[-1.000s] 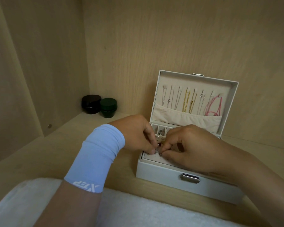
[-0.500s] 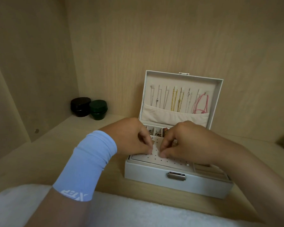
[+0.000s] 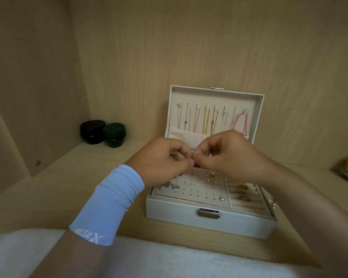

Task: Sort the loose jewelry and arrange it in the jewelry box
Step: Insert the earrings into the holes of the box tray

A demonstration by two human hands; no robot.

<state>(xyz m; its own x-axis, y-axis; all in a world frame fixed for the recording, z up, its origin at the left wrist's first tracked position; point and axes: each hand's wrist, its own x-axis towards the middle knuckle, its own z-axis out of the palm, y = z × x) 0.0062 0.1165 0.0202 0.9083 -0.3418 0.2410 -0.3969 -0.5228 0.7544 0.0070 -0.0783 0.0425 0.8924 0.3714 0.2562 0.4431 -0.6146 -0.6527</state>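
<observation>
Closely pinched together, the fingertips [image 3: 189, 157] of both hands meet at one spot above the back of the open jewelry box [image 3: 209, 223], thumbs and forefingers curled around a small piece that is almost wholly hidden between them; what kind of piece it is cannot be told. The left hand [image 3: 163, 157], wearing a pale blue sleeve [image 3: 111, 203] at the wrist, and the right hand [image 3: 229, 155] hover clear of the tray. Below them lies the perforated earring panel [image 3: 197, 189], with silver pieces [image 3: 170, 185] at its left edge, gold and pearl earrings [image 3: 211, 176] near its top and a single pearl stud [image 3: 221, 200] at its lower right. Ring rolls [image 3: 243, 195] sit to the right. Chains [image 3: 207, 119] and a pink cord [image 3: 240, 122] hang inside the upright lid. Anything this tiny is probably light, rigid and easy to drop, so it is best held by its decorated front, leaving any post free for a hole. Further out, two dark jars [image 3: 102, 133] stand at the back left of the wooden shelf [image 3: 68, 187], and a white towel [image 3: 169, 259] lies nearest the viewer.
</observation>
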